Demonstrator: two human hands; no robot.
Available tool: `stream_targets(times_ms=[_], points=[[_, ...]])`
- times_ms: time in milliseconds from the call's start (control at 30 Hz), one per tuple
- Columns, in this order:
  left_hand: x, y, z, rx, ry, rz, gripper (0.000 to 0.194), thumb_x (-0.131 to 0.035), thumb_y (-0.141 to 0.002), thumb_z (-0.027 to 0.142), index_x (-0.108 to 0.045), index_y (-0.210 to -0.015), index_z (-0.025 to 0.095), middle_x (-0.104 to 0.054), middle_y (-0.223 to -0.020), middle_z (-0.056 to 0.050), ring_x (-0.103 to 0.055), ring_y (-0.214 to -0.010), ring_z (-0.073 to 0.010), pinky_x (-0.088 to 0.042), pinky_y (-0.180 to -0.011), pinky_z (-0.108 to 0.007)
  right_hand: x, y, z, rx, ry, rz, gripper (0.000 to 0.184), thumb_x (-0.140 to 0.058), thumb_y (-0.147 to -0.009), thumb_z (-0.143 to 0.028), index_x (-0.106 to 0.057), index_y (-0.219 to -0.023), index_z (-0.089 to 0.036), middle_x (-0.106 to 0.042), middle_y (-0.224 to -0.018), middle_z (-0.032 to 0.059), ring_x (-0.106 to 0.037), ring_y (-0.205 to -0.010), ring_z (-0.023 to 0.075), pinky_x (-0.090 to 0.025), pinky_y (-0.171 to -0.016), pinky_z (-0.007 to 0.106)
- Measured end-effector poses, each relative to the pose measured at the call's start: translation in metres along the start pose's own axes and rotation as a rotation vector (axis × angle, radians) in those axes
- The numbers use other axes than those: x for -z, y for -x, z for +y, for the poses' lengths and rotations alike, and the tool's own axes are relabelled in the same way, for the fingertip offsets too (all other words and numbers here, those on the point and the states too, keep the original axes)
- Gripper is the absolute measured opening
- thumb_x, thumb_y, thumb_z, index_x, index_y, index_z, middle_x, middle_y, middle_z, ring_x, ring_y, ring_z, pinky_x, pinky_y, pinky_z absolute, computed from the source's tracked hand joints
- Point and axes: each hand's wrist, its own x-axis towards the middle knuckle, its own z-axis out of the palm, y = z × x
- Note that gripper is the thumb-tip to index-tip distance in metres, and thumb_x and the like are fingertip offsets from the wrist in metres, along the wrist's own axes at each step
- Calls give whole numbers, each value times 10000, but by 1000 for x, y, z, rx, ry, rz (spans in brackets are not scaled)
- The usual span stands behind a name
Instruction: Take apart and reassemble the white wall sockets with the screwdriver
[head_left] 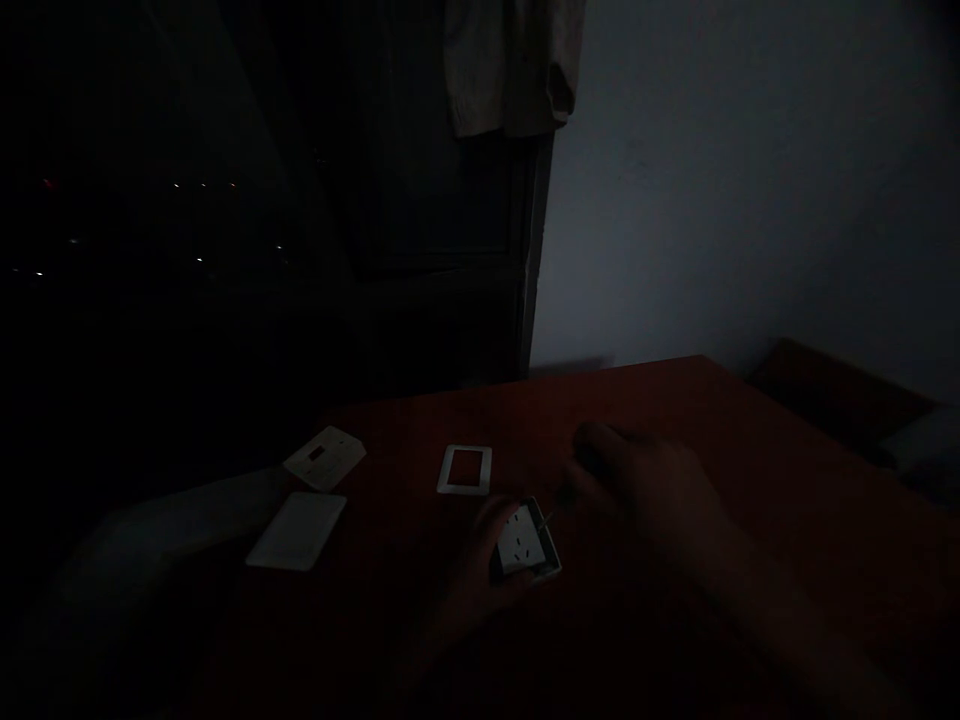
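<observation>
My left hand (487, 570) is wrapped round the left and lower sides of a wall socket (523, 540) with a white slotted face and a dark border. The socket is tilted just above or on the table; I cannot tell which. In my right hand (637, 475) is a screwdriver (566, 494), its dark handle mostly hidden by the fingers. Its thin shaft points down and left, the tip at the socket's right edge. Beyond my left hand lies a white rectangular frame (465, 489) with an open centre.
The reddish table (660, 400) carries a pale plate (296, 532) and a light piece with a cut-out (341, 462) at left. Behind stand a pale wall (720, 200) and a dark window with small lights. Cloth (510, 70) hangs above. The room is very dim.
</observation>
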Motion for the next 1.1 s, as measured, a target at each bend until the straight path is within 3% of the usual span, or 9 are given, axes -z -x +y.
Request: stream_targets(times_ms=[100,233,433,533,700,800,900,1000,1100], points=[[2,0,2,5,4,-8,687,-660,-748,253,-388,-1380,261,-323,-1482,-72,-301,-1360,-292,-279,-1123,-449,7,-9,1,168,-176,-76,204,-481,-914,-284,-547,-1084,-193,-690,-928,72,-657,-766,187,-439,-614,264],[2,0,0,0,8,-19,695,-653,-763,306,-367,-1396,271,-310,-1492,-72,-305,-1357,-305,-282,-1115,-462,12,-13,5,340,-359,-185,516,-520,-846,-166,-376,-1340,-203,-647,-1125,98,-634,-956,194,-484,-747,292],[3,0,-1,-16,12,-22,677,-639,-779,334,-367,-1396,274,-304,-1492,-68,-316,-1352,-292,-292,-1112,-443,7,-23,-1,21,129,-66,282,-451,-920,-418,-602,-916,-180,-706,-782,105,-673,-626,250,-406,-525,296],[3,0,-1,-18,-6,-19,693,-648,-773,338,-358,-1400,283,-308,-1489,-66,-319,-1350,-297,-292,-1111,-444,8,-24,3,105,25,-102,204,-470,-917,-315,-598,-1006,-183,-708,-859,96,-676,-708,231,-428,-576,294],[1,0,-2,-14,-16,1,693,-652,-766,339,-367,-1393,263,-327,-1472,-85,-319,-1349,-301,-287,-1113,-442,15,-20,10,304,-327,-235,547,-574,-829,-226,-384,-1340,-191,-675,-1045,83,-648,-855,176,-466,-659,250],[2,-1,0,-13,3,-11,688,-655,-759,323,-377,-1386,264,-330,-1470,-78,-319,-1349,-292,-296,-1110,-436,13,-23,4,131,-50,-136,292,-527,-878,-366,-569,-1097,-176,-703,-866,98,-668,-733,228,-437,-574,283],[4,-1,1,-19,1,-15,690,-662,-758,327,-379,-1385,285,-339,-1468,-62,-331,-1343,-290,-305,-1107,-435,11,-27,-1,35,142,-106,299,-437,-925,-417,-624,-879,-188,-693,-706,86,-664,-618,246,-401,-523,292],[4,-1,1,-5,-5,-10,707,-679,-750,348,-382,-1388,283,-345,-1467,-69,-337,-1341,-297,-305,-1107,-441,16,-25,2,184,-14,-139,181,-480,-902,-275,-609,-1013,-212,-711,-905,74,-675,-771,222,-449,-612,287],[4,0,1,-7,-7,3,718,-684,-751,392,-383,-1393,277,-345,-1470,-78,-332,-1348,-301,-293,-1117,-443,22,-22,5,358,-268,-203,436,-543,-830,-176,-474,-1259,-218,-645,-1155,82,-633,-974,192,-475,-755,274]])
